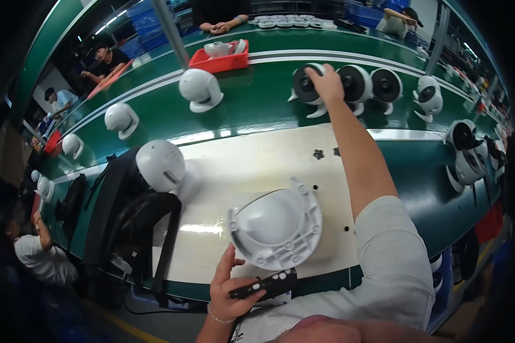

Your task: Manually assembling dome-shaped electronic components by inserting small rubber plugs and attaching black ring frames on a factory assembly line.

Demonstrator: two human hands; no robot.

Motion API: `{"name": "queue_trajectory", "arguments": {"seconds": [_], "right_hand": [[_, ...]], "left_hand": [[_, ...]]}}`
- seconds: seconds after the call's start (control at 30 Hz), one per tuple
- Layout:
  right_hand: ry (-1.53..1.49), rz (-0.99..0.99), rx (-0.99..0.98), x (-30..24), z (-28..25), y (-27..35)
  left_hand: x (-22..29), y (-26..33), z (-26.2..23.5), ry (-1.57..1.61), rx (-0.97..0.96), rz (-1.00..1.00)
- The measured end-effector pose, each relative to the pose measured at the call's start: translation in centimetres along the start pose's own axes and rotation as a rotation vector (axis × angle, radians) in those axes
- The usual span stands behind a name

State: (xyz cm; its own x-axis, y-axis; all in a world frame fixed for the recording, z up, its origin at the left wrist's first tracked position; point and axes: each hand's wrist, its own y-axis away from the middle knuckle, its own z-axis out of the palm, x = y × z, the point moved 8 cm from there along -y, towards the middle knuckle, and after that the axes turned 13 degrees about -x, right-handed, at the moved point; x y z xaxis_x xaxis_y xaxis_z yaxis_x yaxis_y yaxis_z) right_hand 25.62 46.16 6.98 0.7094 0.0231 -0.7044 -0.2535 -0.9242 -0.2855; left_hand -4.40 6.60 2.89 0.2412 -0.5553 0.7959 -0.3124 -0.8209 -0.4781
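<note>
My right hand reaches to the far side and is closed on the rim of a round white device with a black face, standing on the green bench. Near my body, my left hand has its lower fingers curled around a black bar-shaped handheld device with white round buttons. Its index finger points up beside a white plastic housing. That housing lies on the pale work board, its ribbed, screw-holed rim showing.
Further black-faced white devices line up right of my right hand, with a cluster at far right. White domed units stand at left. A black bag lies left of the board. Beyond is a red bin; other people work around.
</note>
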Motion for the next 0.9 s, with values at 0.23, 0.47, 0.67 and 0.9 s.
{"name": "queue_trajectory", "arguments": {"seconds": [0.23, 0.47, 0.67, 0.9], "right_hand": [[0.538, -0.442, 0.375, -3.3, 1.4, 3.4], [-0.333, -0.391, -0.495, -3.1, 3.4, 16.1], [0.398, -0.578, -0.105, 2.5, -9.7, 21.9], [1.000, 0.123, 0.670, 21.1, -30.7, 23.2]], "left_hand": [[-0.4, 1.8, -3.4, 0.109, 0.056, -0.015], [-1.9, 2.0, -3.9, 0.192, 0.049, -0.083], [-1.8, 2.8, -3.9, 0.124, 0.126, -0.102], [-1.1, 2.5, -2.7, 0.038, -0.028, -0.120]]}}
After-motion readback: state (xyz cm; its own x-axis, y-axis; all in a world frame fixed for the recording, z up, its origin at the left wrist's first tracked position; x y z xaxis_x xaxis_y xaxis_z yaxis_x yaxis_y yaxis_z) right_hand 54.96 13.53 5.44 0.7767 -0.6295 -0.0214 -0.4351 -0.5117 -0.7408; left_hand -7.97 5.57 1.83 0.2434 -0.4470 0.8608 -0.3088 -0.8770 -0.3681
